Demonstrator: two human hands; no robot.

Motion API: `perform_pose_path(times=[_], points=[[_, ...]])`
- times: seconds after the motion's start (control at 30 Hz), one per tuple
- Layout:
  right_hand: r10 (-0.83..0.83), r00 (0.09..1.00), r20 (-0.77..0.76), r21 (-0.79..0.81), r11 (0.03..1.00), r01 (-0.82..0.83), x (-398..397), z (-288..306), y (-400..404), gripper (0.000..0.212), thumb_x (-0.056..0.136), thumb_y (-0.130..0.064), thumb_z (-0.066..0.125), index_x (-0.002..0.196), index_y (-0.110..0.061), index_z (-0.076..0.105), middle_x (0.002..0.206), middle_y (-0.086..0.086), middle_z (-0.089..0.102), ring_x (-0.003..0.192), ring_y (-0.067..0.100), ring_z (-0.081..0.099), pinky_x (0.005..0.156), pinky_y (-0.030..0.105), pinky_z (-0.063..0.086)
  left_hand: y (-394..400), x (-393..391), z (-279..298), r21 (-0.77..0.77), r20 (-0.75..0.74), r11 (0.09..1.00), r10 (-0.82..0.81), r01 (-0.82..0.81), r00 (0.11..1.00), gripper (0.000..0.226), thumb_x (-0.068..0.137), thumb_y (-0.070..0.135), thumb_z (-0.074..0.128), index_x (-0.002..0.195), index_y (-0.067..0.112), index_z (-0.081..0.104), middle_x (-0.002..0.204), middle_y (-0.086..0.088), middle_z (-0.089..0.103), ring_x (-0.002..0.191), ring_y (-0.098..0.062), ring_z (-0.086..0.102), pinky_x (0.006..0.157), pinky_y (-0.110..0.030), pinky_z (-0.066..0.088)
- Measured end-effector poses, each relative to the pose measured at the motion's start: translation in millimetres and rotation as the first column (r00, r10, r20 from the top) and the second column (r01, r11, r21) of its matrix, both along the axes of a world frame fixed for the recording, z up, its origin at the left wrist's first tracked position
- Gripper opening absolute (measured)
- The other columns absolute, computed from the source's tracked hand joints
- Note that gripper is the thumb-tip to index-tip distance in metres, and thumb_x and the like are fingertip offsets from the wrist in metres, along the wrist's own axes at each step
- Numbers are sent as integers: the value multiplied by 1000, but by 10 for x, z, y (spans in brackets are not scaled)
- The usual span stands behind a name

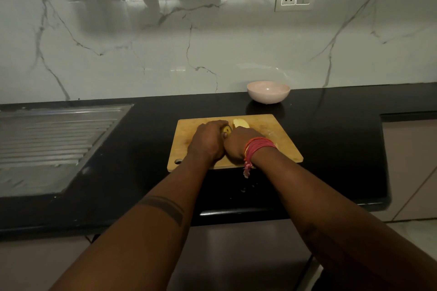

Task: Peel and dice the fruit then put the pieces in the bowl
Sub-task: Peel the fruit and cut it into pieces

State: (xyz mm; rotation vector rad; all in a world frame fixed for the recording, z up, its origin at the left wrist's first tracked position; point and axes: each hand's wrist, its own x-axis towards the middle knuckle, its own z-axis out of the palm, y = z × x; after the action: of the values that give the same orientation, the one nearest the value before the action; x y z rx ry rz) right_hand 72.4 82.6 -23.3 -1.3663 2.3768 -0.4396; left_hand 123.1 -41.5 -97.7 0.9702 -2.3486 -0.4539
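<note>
Reaching forward over the black counter (pixel 331 149), both forearms meet above the wooden board (pixel 281 139), the right wrist wrapped in red thread (pixel 257 146). The left hand (pixel 209 140) curls over the fruit (pixel 226 129), fingers wrapped round its near-left part, so only a yellow-green patch of skin shows between the two hands. The right hand (pixel 238 143) is closed beside it, knuckles up; what it grips, if anything, I cannot tell. Just beyond the right hand a pale peeled piece (pixel 240 123) lies on the board, its long axis seeming to run left to right, though most of it is hidden. Farther back, well apart from the board, a pink bowl (pixel 268 91) stands upright near the marble wall (pixel 165 54). A steel drainboard (pixel 54 137) lies to the left.
</note>
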Motion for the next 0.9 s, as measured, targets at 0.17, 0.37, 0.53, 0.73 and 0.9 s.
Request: perform_pose_path(times=[0.17, 0.37, 0.53, 0.73, 0.9], points=[[45, 997, -68, 86, 995, -39, -32, 6, 94, 28, 102, -18, 42, 115, -3, 63, 103, 11, 60, 91, 25, 56, 78, 32, 43, -13, -24, -7, 48, -9, 998, 29, -29, 1000, 44, 99, 21, 62, 142, 28, 57, 138, -3, 62, 121, -21, 58, 103, -39, 49], [27, 996, -86, 107, 994, -18, -17, -87, 286, 28, 97, -16, 44, 71, -10, 54, 77, 9, 55, 67, 19, 51, 69, 31, 41, 15, -28, 4, 75, -8, 996, 57, -56, 998, 44, 99, 20, 62, 142, 31, 57, 137, -3, 62, 119, -21, 58, 97, -35, 48], [-25, 999, -24, 83, 996, 27, -19, -159, 464, 23, 97, -24, 48, 79, -13, 57, 77, 4, 57, 77, 22, 58, 68, 31, 44, 62, -8, 46, 80, 28, 995, 63, -65, 998, 49, 98, 16, 62, 143, 34, 54, 135, -4, 62, 116, -22, 59, 98, -38, 51], [-74, 997, 10, 18, 997, 74, -46, -196, 561, 21, 97, -27, 48, 83, -14, 57, 83, 4, 60, 76, 18, 57, 60, 29, 40, 79, 56, 121, 69, 91, 996, 47, -53, 995, 48, 99, 17, 62, 144, 30, 50, 123, -1, 65, 100, -16, 60, 90, -35, 54], [-156, 984, 79, -100, 981, 164, 17, -200, 359, 44, 97, -21, 47, 138, -5, 43, 117, 14, 60, 98, 26, 58, 75, 33, 41, 124, 105, 56, 11, 11, 999, 42, -42, 999, 46, 99, 14, 62, 143, 26, 55, 130, -1, 65, 112, -18, 61, 94, -32, 49]])
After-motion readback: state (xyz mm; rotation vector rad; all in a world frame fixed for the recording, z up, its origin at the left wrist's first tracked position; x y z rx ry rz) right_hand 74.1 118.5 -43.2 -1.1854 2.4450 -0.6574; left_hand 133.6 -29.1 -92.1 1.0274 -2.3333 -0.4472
